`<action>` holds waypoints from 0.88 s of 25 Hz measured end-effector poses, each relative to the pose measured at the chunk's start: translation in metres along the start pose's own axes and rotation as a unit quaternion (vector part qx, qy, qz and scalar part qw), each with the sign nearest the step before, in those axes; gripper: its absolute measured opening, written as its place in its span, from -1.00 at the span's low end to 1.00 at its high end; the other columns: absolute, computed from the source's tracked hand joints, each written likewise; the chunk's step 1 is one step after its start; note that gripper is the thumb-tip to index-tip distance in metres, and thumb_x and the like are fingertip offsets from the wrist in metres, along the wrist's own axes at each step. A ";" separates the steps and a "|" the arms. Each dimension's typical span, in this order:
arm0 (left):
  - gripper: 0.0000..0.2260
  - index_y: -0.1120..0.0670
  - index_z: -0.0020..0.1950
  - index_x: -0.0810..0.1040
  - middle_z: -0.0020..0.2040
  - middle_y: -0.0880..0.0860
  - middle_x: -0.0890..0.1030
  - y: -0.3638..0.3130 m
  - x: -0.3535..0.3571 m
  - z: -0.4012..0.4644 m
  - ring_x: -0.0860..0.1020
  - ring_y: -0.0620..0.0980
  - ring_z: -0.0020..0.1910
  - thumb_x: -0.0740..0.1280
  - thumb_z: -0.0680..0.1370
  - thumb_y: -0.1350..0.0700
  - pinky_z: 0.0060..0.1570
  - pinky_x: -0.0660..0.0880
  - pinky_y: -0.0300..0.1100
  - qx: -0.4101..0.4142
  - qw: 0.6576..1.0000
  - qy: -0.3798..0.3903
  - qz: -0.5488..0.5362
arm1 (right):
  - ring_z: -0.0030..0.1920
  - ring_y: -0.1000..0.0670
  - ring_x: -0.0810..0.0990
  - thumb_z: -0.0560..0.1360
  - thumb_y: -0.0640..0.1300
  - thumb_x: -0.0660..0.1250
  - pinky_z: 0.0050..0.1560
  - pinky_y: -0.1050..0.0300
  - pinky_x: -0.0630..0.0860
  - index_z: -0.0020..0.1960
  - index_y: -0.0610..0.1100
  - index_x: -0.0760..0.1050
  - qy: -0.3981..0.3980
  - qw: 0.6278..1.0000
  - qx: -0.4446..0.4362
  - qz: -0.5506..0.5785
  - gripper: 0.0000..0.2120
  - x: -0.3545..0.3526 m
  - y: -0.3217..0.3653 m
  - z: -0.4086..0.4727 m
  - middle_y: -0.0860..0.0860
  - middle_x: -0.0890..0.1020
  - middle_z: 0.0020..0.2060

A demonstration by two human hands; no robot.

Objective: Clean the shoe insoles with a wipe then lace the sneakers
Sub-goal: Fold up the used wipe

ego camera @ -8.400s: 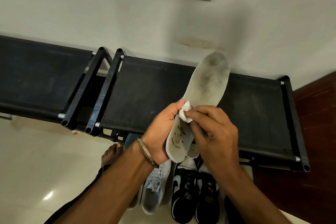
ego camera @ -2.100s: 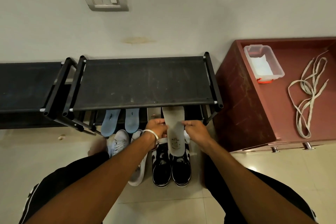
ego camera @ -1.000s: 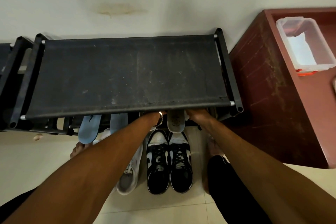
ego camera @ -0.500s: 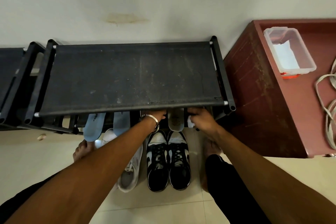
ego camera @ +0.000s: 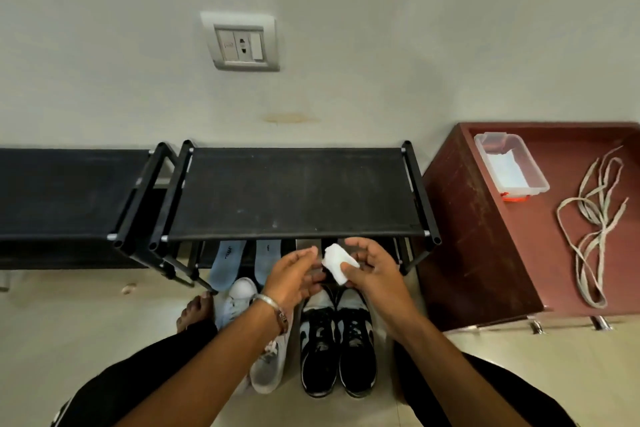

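A folded white wipe sits in my right hand, pinched between thumb and fingers, just below the front edge of the black shoe rack. Beside it, my left hand has its fingers spread and holds nothing, its fingertips close to the wipe. Two blue insoles lean on the lower shelf. A black-and-white sneaker pair stands on the floor below my hands, with white sneakers to their left. Loose beige laces lie on the red-brown cabinet.
A clear plastic box with wipes sits on the red-brown cabinet at the right. A second black rack stands at the left. A wall socket is above. My bare foot rests on the tiled floor.
Both hands have drawn back from under the rack's top shelf. The grey insole they held is no longer in my hands. The wipe is now up in front of the rack.
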State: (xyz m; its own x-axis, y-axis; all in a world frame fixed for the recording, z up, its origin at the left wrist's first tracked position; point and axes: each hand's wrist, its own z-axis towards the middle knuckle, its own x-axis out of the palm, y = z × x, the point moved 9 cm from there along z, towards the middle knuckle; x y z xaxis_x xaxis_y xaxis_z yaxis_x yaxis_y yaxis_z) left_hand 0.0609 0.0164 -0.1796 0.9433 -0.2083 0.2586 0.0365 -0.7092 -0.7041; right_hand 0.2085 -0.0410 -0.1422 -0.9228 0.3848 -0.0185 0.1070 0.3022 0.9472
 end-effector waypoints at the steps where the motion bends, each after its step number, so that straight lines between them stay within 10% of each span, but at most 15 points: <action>1: -0.79 0.16 0.16 0.59 0.04 0.16 0.68 -0.010 0.000 -0.010 0.64 0.10 -0.01 0.33 0.59 0.08 0.03 0.56 0.01 0.007 0.999 0.030 -0.012 | -0.01 -0.09 0.65 0.49 -0.35 0.40 -0.08 0.06 0.60 0.11 -0.01 0.52 -0.022 0.999 -0.019 0.021 -0.69 0.005 0.009 -0.001 -0.10 0.64 0.01; 9: -0.79 0.14 0.18 0.59 0.01 0.15 0.70 -0.072 -0.018 0.004 0.66 -0.03 -0.12 0.36 0.55 0.17 -0.14 0.60 -0.17 0.065 0.994 0.021 -0.086 | -0.20 -0.01 0.61 0.46 -0.33 0.46 -0.18 0.13 0.56 -0.10 -0.18 0.49 -0.071 0.992 -0.094 0.048 -0.84 0.043 0.058 0.039 -0.06 0.62 -0.24; 22: -0.67 0.20 0.13 0.62 -0.01 0.20 0.69 -0.117 -0.029 0.047 0.66 0.08 -0.01 0.44 0.39 0.17 0.00 0.60 -0.09 0.142 0.989 0.006 -0.036 | -0.01 0.08 0.68 0.47 -0.13 0.48 0.02 0.11 0.62 0.05 -0.04 0.69 0.001 0.989 -0.122 -0.082 -0.83 0.074 0.076 0.090 0.09 0.70 -0.05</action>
State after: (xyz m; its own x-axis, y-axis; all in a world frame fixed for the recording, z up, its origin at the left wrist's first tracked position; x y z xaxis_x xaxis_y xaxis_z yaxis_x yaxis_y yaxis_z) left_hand 0.0452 0.1374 -0.1356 0.9307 -0.1733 0.3221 0.1968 -0.5051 -0.8403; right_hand 0.1812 0.0888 -0.0999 -0.9211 0.3467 -0.1771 -0.1357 0.1404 0.9807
